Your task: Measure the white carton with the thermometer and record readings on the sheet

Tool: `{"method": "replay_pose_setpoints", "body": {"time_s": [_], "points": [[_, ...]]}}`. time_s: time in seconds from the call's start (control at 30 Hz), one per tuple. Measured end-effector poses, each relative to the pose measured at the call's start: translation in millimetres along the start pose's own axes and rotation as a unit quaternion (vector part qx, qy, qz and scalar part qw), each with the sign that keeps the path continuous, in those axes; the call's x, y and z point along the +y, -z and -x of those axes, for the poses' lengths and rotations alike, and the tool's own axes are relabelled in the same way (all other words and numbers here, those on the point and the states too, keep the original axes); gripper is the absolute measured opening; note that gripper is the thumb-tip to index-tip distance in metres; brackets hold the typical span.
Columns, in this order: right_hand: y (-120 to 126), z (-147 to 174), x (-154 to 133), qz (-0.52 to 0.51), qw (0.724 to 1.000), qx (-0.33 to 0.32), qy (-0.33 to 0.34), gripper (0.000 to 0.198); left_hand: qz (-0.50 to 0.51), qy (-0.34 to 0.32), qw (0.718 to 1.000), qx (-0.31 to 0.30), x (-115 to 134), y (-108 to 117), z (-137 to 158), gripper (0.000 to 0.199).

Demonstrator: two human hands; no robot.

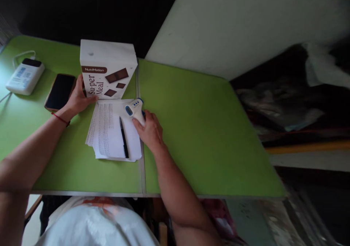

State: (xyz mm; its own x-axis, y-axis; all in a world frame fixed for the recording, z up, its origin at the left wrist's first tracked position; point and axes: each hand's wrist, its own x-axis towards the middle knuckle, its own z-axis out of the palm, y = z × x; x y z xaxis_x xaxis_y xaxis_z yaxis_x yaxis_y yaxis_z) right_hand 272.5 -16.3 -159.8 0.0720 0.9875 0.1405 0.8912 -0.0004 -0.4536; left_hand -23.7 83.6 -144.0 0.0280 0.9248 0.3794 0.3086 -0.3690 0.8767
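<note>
My right hand (151, 130) is wrapped round the handle of a white and blue infrared thermometer (136, 108), held at the upper right of a stack of papers. At the lower left edge of a white NutriMotion Super Meal box (109, 79), my left hand (79, 97) grips its side, thumb across the front and the other fingers partly hidden. The box stands upright just behind the papers (105, 138), which carry rows of print. A black pen (124, 138) lies on the sheets, left of my right hand.
A black-screened phone (60, 92) lies left of my left hand. Farther left, a white power bank (26, 76) has a cable attached. The green folding table (207, 136) has a seam down its middle. A dark panel and a pale wall (218, 30) border its back.
</note>
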Motion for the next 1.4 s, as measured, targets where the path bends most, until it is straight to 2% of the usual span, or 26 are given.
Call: {"method": "replay_pose_setpoints", "body": {"time_s": [0.1, 0.2, 0.23, 0.3, 0.4, 0.47, 0.53, 0.63, 0.73, 1.03, 1.27, 1.4], "points": [[3.1, -1.0, -2.5, -0.047, 0.998, -0.013, -0.038, 0.054, -0.063, 0.01, 0.998, 0.004, -1.4, 5.6, 0.9, 0.079], [4.7, 1.1, -7.5, -0.196, 0.98, 0.003, -0.032, 0.054, -0.075, 0.031, 0.996, 0.028, 4.9, 9.1, 6.9, 0.079], [5.2, 3.2, -11.2, -0.269, 0.963, 0.007, -0.022, 0.055, -0.062, 0.039, 0.997, 0.032, 8.5, 9.3, 9.3, 0.079], [5.6, 9.7, -21.5, -0.412, 0.911, 0.004, -0.007, 0.052, -0.025, 0.056, 0.998, 0.035, 17.0, 8.4, 14.2, 0.077], [3.9, 23.1, -39.0, -0.552, 0.833, -0.031, -0.011, 0.041, 0.033, 0.068, 0.996, 0.038, 30.1, 5.4, 21.2, 0.072], [1.5, 31.2, -47.4, -0.596, 0.801, -0.057, -0.01, 0.04, 0.074, 0.077, 0.994, 0.03, 36.8, 2.7, 25.5, 0.07], [-0.8, 36.5, -52.0, -0.613, 0.786, -0.076, 0.002, 0.041, 0.093, 0.099, 0.991, 0.012, 41.0, 0.0, 29.3, 0.07], [-2.8, 38.7, -54.5, -0.614, 0.785, -0.083, 0.02, 0.043, 0.065, 0.135, 0.989, -0.01, 43.3, -3.5, 33.0, 0.068], [-4.0, 36.4, -55.9, -0.611, 0.788, -0.077, 0.013, 0.045, 0.026, 0.141, 0.989, -0.022, 44.5, -4.9, 34.3, 0.065], [-9.6, 29.9, -59.7, -0.608, 0.786, -0.108, -0.024, 0.047, -0.014, 0.1, 0.994, -0.045, 44.1, -3.1, 34.8, 0.069], [-5.3, 32.3, -64.4, -0.607, 0.783, -0.133, -0.005, 0.053, -0.014, 0.07, 0.996, -0.058, 43.6, -2.4, 34.8, 0.064], [-3.3, 31.5, -64.7, -0.594, 0.793, -0.134, 0.002, 0.055, -0.013, 0.055, 0.997, -0.06, 43.9, -2.7, 34.4, 0.062]]}}
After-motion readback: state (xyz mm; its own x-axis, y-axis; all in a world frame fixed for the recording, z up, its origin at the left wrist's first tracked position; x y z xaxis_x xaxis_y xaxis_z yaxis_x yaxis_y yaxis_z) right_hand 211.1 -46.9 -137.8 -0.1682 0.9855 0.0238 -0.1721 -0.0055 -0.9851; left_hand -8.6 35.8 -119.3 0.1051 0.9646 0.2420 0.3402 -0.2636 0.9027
